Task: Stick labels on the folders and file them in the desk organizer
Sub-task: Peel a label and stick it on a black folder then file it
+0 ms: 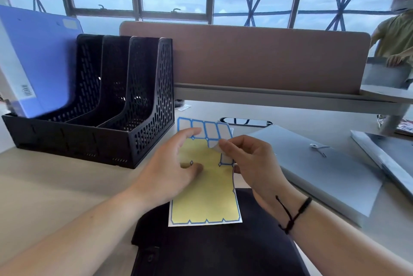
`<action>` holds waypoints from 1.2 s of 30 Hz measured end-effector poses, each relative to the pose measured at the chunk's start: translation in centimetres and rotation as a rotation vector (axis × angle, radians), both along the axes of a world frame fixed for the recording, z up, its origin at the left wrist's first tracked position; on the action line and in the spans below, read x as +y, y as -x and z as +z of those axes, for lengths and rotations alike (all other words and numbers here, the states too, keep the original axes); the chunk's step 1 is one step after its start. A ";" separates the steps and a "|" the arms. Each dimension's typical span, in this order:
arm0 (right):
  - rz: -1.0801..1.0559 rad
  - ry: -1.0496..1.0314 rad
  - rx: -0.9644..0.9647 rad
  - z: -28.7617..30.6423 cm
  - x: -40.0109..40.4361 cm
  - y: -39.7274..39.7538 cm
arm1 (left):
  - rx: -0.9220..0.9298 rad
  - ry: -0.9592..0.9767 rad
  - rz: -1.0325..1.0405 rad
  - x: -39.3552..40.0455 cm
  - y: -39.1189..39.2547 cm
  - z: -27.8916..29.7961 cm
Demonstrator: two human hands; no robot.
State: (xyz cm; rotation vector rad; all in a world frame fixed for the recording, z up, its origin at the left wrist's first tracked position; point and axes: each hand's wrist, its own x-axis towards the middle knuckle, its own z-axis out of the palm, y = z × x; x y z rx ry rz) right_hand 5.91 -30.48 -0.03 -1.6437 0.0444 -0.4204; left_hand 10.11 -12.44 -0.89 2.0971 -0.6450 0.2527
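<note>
Head view: label sheet [206,188] held over near desk edge, mostly bare yellow backing.
Left hand [172,164]: fingers pinning sheet flat, holding it.
Right hand [248,159]: narrow pinch on half-peeled label [215,146].
Folders: blue folder [38,59] in far-left organizer [154,106] slot; grey folder [321,168] flat at right, apparently unlabelled.
Risk: label curling, sticking to itself or fingers; tearing if pulled fast; sheet slipping.
</note>
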 end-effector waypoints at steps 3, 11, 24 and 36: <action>0.023 0.073 0.024 0.0 0.0 0.4 | -0.006 0.007 0.011 0.0 -0.1 0.0; 0.004 0.273 -0.011 -0.7 -0.4 0.3 | 0.032 0.048 -0.008 0.2 -0.2 0.1; 0.041 -0.060 -0.026 -0.2 -0.4 -0.1 | 0.047 0.077 -0.009 0.1 -0.1 0.1; 0.142 -0.128 0.009 -0.1 -0.3 0.2 | 0.110 0.130 -0.007 -0.1 0.6 0.7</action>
